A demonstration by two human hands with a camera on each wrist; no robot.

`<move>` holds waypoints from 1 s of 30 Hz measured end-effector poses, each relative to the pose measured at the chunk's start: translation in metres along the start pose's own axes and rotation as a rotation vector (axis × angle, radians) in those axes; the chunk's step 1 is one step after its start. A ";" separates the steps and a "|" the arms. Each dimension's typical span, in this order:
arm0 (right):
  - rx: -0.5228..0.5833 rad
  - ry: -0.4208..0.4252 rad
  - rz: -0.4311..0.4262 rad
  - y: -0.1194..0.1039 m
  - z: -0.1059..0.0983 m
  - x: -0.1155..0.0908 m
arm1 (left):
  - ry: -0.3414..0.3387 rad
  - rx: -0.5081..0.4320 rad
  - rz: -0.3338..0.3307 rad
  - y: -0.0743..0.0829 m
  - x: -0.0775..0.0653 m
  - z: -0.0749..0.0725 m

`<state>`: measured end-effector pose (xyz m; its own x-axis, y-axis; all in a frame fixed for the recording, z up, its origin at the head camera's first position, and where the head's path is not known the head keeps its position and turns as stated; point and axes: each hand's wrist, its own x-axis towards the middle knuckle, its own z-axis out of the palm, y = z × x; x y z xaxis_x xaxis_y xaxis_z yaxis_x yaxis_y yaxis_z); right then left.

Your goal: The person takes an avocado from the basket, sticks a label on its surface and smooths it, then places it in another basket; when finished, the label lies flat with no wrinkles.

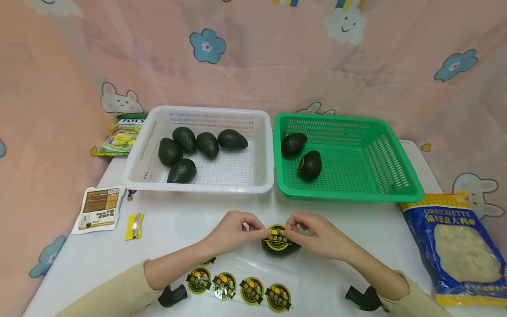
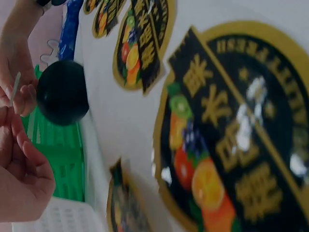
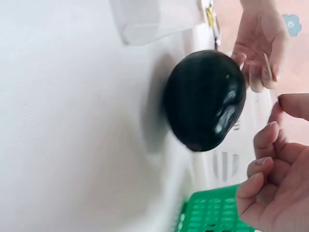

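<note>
Now pinched: one sticker (image 1: 278, 238), by left hand (image 1: 235, 232) and right hand (image 1: 318, 235)
Under grip: one avocado (image 3: 205, 99)
Beyond: five avocados (image 1: 184, 140), white basket (image 1: 198, 188); two, green basket (image 1: 348, 195)
Nearer: five stickers (image 1: 251, 290)

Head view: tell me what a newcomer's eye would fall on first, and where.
First, the round black-and-gold sticker at the near center, pinched between the left hand and the right hand over a dark avocado. Next, the vivid green basket behind on the right, holding two avocados, and the white basket beside it on the left, holding five.
</note>
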<state>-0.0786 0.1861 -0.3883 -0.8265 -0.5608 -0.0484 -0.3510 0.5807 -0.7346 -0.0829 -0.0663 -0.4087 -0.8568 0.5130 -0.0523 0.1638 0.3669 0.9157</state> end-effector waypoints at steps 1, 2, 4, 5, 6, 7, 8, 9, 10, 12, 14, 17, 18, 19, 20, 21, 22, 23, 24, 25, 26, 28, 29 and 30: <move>-0.011 -0.004 0.009 0.002 0.000 -0.001 | -0.002 0.016 -0.001 -0.001 0.001 0.003; -0.019 -0.009 0.018 0.003 -0.001 -0.001 | -0.001 0.035 0.000 -0.002 0.002 0.006; -0.037 -0.015 0.037 0.006 0.000 -0.001 | 0.002 0.084 0.007 -0.004 0.003 0.010; -0.046 -0.017 0.047 0.008 0.001 0.000 | 0.003 0.105 0.008 -0.005 0.004 0.011; -0.056 -0.010 0.055 0.010 0.003 0.000 | 0.008 0.129 0.012 -0.006 0.004 0.012; -0.066 0.004 0.066 0.011 0.004 0.001 | 0.015 0.154 0.018 -0.006 0.004 0.013; -0.072 0.021 0.073 0.013 0.005 0.002 | 0.024 0.177 0.024 -0.006 0.005 0.013; -0.067 0.039 0.070 0.015 0.006 0.003 | 0.037 0.200 0.034 -0.007 0.005 0.013; -0.052 0.057 0.054 0.018 0.007 0.004 | 0.050 0.219 0.054 -0.007 0.005 0.013; -0.016 0.088 -0.022 0.023 0.009 0.006 | 0.072 0.251 0.123 -0.009 0.005 0.013; 0.027 0.098 -0.122 0.027 0.010 0.007 | 0.078 0.293 0.223 -0.011 0.005 0.013; 0.034 0.134 -0.204 0.031 0.011 0.009 | 0.068 0.364 0.353 -0.014 0.005 0.015; 0.028 0.151 -0.209 0.032 0.011 0.009 | 0.065 0.387 0.372 -0.014 0.005 0.016; 0.025 0.164 -0.211 0.033 0.011 0.009 | 0.062 0.409 0.381 -0.015 0.005 0.016; 0.023 0.173 -0.224 0.034 0.010 0.009 | 0.059 0.421 0.379 -0.015 0.005 0.017; 0.019 0.180 -0.236 0.035 0.010 0.010 | 0.053 0.424 0.370 -0.016 0.005 0.017; 0.025 0.171 -0.259 0.037 0.009 0.010 | 0.048 0.423 0.358 -0.017 0.006 0.017; 0.035 0.152 -0.286 0.039 0.009 0.011 | 0.040 0.417 0.346 -0.017 0.006 0.017; 0.048 0.125 -0.314 0.040 0.009 0.011 | 0.027 0.408 0.337 -0.018 0.006 0.016; 0.066 0.094 -0.333 0.042 0.009 0.011 | 0.010 0.394 0.327 -0.019 0.007 0.015; 0.088 0.062 -0.340 0.043 0.009 0.011 | -0.011 0.378 0.317 -0.021 0.007 0.014; 0.127 0.005 -0.326 0.045 0.009 0.011 | -0.056 0.348 0.307 -0.022 0.008 0.011; 0.137 -0.014 -0.317 0.046 0.009 0.012 | -0.078 0.334 0.304 -0.023 0.009 0.010; 0.143 -0.030 -0.306 0.047 0.009 0.012 | -0.095 0.324 0.305 -0.023 0.009 0.008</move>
<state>-0.1010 0.2012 -0.4297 -0.6786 -0.7143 0.1707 -0.5135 0.2953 -0.8057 -0.0905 -0.0633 -0.4334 -0.6995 0.6986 0.1506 0.5596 0.4043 0.7235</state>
